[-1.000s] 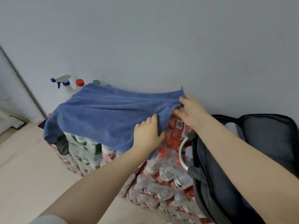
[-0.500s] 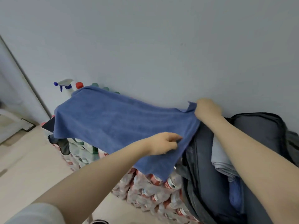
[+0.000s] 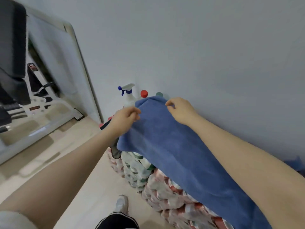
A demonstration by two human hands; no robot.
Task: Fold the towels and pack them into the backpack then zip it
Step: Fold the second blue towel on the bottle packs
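Blue towel (image 3: 178, 156): lay draped over stacked bottle packs (image 3: 158, 192), centre frame (lower end cut off). Left hand (image 3: 125, 119) pinched its far-left edge. Right hand (image 3: 179, 109): fingers curled at the top edge, grip uncertain. Backpack unseen.

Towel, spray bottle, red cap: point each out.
towel (image 3: 173, 146), head view, middle of the cloth
spray bottle (image 3: 127, 90), head view, trigger head
red cap (image 3: 144, 93), head view, cap top

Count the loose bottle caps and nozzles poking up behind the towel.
3: a spray nozzle at left, a red cap beside it, and a green cap just above the towel edge by the right hand. The towel may hide more.
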